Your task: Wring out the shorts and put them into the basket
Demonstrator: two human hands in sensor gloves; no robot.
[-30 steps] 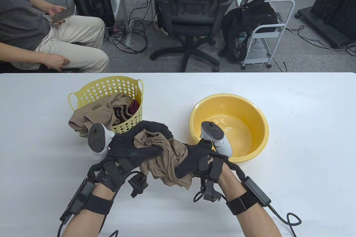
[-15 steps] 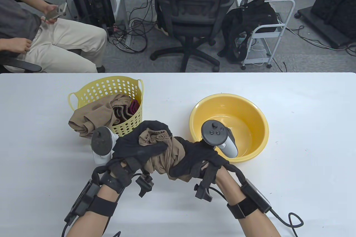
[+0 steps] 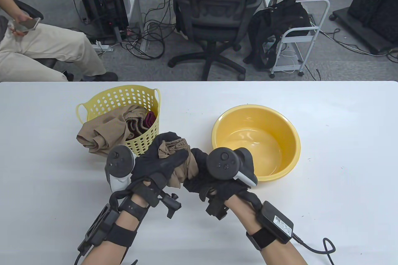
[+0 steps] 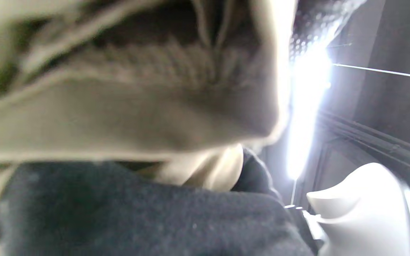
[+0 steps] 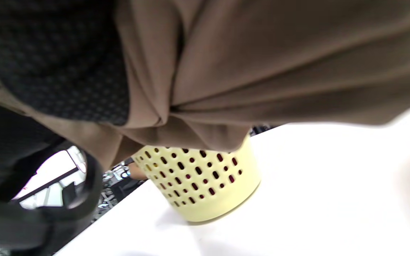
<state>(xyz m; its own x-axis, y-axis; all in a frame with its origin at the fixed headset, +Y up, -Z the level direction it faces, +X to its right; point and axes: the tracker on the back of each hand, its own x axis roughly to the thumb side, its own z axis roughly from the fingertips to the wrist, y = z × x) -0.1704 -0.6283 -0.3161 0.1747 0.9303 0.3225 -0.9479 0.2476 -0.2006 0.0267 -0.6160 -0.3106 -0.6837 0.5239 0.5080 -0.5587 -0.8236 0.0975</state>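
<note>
While both hands grip the shorts (image 3: 182, 165), basket (image 3: 102, 100) and basin (image 3: 289, 140) flank them.

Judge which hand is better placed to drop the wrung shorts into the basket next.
Probably the left hand: it grips the shorts on the side nearest the yellow basket. The right hand also grips them, but nearer the basin.

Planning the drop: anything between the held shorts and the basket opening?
No separate obstacle. Both hands, left hand and right hand, grip the shorts just beside the basket. But brown clothes already fill it and spill over its near rim.
</note>
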